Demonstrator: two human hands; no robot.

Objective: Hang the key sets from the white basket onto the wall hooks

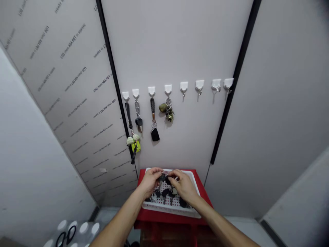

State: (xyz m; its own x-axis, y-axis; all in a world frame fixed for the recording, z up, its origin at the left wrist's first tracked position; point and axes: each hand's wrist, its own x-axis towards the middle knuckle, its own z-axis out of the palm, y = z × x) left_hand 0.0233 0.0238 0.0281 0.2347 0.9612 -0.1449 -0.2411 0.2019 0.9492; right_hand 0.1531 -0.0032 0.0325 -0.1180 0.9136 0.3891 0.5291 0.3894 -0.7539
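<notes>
Over a white perforated basket (195,195), my left hand (150,181) pinches a dark key fob (162,177) between thumb and fingers. My right hand (183,185) is beside it, its fingertips closed on a dark piece close to the same fob; whether the two are joined I cannot tell. Beneath both hands, several keys (166,192) with black heads and metal blades lie in the basket. On the wall above hang a black strap with a yellow tag (136,146), a car key (139,122), a black fob on a braided strap (155,134) and a brassy key bunch (169,115).
The basket rests on a red stool (149,215). White adhesive hooks (184,86) run in a row across the wall; the right-hand ones carry nothing. At lower left stand several white-capped bottles (84,227) with black scissor handles (67,236). Black strips (243,63) edge the wall panel.
</notes>
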